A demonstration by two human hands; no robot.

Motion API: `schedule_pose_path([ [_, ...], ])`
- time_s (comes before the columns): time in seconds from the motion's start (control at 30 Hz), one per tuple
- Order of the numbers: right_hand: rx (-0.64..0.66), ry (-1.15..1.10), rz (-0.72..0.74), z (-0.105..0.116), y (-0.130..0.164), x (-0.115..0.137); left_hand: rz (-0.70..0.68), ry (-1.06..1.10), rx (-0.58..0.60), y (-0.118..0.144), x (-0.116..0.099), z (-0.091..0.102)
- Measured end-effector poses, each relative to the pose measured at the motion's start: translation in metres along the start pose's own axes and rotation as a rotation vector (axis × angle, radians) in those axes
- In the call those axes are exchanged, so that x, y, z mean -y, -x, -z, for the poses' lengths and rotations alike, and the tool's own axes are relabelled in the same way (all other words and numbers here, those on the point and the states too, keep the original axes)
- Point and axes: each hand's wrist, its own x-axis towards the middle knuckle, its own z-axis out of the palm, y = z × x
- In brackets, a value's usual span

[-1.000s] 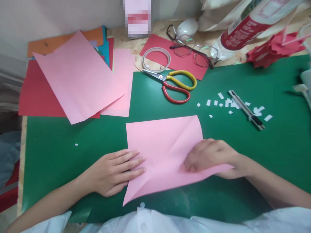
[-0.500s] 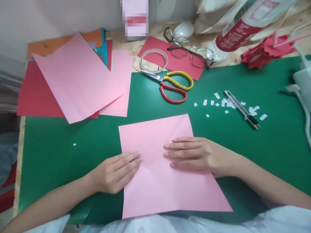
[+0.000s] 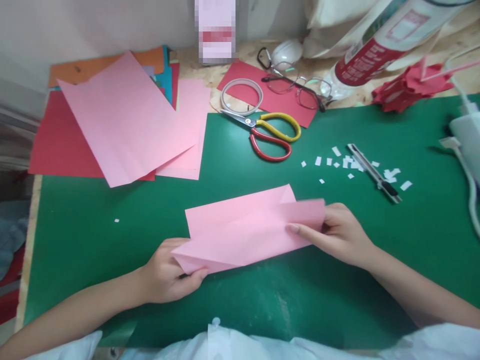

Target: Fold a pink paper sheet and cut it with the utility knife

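Observation:
A sheet of pink paper (image 3: 240, 225) is bent up from its near side, lying over the green mat (image 3: 262, 300) in front of me. At its lower left corner, my left hand (image 3: 172, 270) grips the edge, thumb on top and the other fingers partly hidden beneath. My right hand (image 3: 337, 232) pinches the right end of the same sheet, its thumb on the near face and its fingers behind. A crease shows near the paper's far right corner.
Scissors (image 3: 275, 117), a tape roll (image 3: 242, 96) and glasses (image 3: 296, 87) lie behind the sheet. A utility knife (image 3: 373, 171) rests among white paper scraps at right. Coloured paper (image 3: 127, 125) is stacked at left. A red paper lantern (image 3: 408, 90) stands back right.
The sheet lay flat under both hands; now its near part is lifted and bent away from me. Both hands have gone from resting flat on it to gripping its edges.

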Motion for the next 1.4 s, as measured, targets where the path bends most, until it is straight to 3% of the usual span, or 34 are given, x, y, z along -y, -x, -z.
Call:
schedule_pose_path([
  [0.07,-0.083,0.048,-0.022,-0.003,0.0,0.001,0.061,-0.045,-0.024,0.002,-0.001,0.0],
  [0.17,-0.149,0.074,-0.092,-0.009,0.001,0.002,0.259,-0.089,-0.038,0.008,0.001,-0.003],
  [0.23,-0.174,0.047,-0.144,-0.013,0.002,0.004,0.42,-0.003,-0.049,0.012,0.002,-0.007],
  [0.3,-0.182,0.024,-0.166,-0.016,0.002,0.004,0.479,0.103,-0.105,0.015,0.002,-0.012],
  [0.4,-0.165,0.031,-0.168,-0.018,0.003,0.004,0.366,-0.08,-0.139,0.017,0.001,-0.014],
  [0.5,-0.152,0.074,-0.168,-0.018,0.002,0.003,0.149,-0.393,0.073,0.016,0.0,-0.011],
  [0.6,-0.166,0.134,-0.127,-0.016,0.0,0.002,-0.068,-0.406,0.311,0.014,0.002,-0.008],
  [0.67,-0.168,0.155,-0.09,-0.015,-0.002,0.002,-0.124,-0.398,0.389,0.013,0.004,-0.008],
  [0.83,-0.19,0.183,-0.05,-0.013,-0.005,0.003,-0.105,-0.441,0.446,0.01,0.005,-0.008],
  [1.4,-0.173,0.244,0.074,-0.014,-0.006,-0.005,-0.038,-0.468,0.443,0.01,0.004,-0.008],
])
